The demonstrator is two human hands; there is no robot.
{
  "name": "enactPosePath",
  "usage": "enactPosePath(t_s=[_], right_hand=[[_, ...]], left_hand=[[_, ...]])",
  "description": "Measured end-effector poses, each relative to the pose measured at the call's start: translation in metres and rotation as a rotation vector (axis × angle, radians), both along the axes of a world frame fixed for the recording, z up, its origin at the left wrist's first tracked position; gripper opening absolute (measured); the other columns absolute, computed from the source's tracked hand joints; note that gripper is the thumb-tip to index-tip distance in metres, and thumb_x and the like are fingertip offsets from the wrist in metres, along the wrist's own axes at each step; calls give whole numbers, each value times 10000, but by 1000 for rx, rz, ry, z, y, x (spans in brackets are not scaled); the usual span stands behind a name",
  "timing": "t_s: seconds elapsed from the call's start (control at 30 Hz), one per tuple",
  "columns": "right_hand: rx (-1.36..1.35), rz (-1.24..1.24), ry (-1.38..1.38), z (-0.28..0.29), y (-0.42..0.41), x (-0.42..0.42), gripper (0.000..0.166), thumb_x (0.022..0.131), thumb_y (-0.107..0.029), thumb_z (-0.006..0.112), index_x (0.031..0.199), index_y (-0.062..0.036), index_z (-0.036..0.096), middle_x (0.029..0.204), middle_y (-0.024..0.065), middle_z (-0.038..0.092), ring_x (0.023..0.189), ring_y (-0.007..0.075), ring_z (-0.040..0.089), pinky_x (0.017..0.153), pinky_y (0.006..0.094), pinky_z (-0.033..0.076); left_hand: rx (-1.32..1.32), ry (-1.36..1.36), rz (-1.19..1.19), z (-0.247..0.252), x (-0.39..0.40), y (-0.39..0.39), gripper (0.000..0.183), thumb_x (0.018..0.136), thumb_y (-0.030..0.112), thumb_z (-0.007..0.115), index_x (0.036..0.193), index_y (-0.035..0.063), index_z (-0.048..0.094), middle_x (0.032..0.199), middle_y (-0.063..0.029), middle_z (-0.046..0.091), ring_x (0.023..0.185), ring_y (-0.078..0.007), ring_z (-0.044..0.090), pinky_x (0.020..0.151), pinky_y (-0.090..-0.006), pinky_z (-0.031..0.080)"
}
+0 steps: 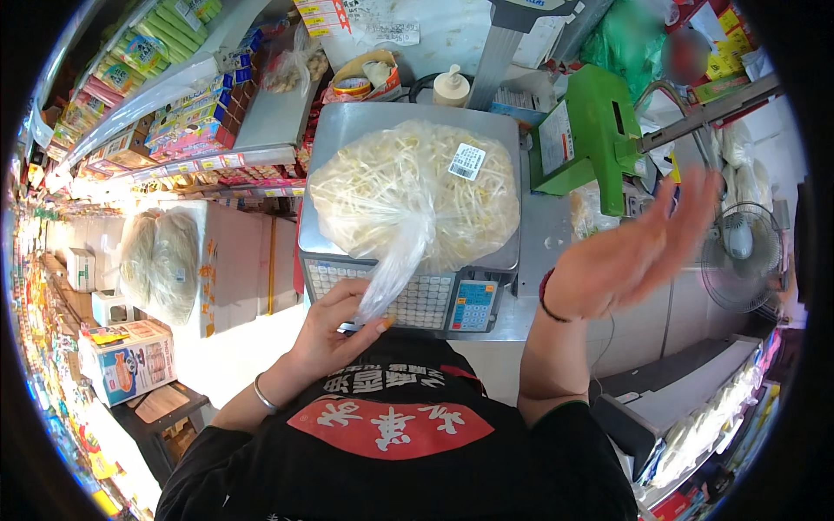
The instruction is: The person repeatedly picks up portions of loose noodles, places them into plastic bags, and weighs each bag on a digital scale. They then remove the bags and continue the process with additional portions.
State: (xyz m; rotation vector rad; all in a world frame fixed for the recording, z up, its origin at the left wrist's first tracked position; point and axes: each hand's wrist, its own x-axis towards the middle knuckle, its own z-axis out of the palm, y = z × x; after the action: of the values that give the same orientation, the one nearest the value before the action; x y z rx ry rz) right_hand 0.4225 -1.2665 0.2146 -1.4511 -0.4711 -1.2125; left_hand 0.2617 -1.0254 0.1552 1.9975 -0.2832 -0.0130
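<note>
A large clear plastic bag of bean sprouts [371,189] lies on the metal pan of a weighing scale [339,120], with a printed white label [466,161] on its upper right. My left hand [339,329] grips the bag's twisted neck, which hangs over the scale's keypad [430,296]. My right hand [635,247] is raised to the right of the scale, blurred, fingers extended, with nothing seen in it. Beyond it, a green bag-sealing device [580,140] stands on the counter beside the scale.
A pump bottle [451,88] and an open box with tape rolls [365,81] stand behind the scale. Left are stocked shelves and two filled plastic bags [159,260] on a white box. A wire-caged fan [743,257] is at right; a metal arm [710,114] juts near the green device.
</note>
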Motion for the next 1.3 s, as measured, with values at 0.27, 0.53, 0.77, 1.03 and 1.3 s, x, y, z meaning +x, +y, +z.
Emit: enactPosePath(t_s=[0.27,0.53,0.77,1.03,1.3], right_hand=[[-747,251,501,-45,-16,-9,551,959,-409,394,1271,23,534,1322,186,528,1305,326,428,1094,473,270],[-197,74,460,-54,-51,-23,561,1032,-337,202,1122,57,592,1159,186,600,1125,278,539,991,379,393],[-78,140,695,-79,-58,-65,524,1040,-328,248,1081,55,604,1152,172,607,1077,261,567,955,337,426],[-256,216,880,-69,-3,-94,372,959,-130,531,1299,9,473,1296,161,505,1131,253,534,955,342,435],[-459,106,744,-91,60,-132,650,864,-108,652,1426,-25,336,1393,168,434,1246,282,468,1001,386,426]], left_hand=[[56,-12,34,-9,2,-10,213,807,10,702,1005,-29,633,1133,-157,583,983,-275,608,830,-322,490],[-2,21,74,-9,0,-16,176,790,-13,697,940,-25,606,1093,-151,589,935,-261,605,805,-319,481],[-84,-31,47,-8,-6,-2,150,805,11,687,924,-11,598,1099,-154,583,969,-261,592,846,-329,461],[-380,-208,129,25,-10,47,121,866,60,638,972,4,627,1127,-136,573,1045,-211,558,904,-323,429],[-594,-431,16,69,-51,56,161,823,53,699,935,38,585,886,-89,584,840,-244,576,737,-340,456]])
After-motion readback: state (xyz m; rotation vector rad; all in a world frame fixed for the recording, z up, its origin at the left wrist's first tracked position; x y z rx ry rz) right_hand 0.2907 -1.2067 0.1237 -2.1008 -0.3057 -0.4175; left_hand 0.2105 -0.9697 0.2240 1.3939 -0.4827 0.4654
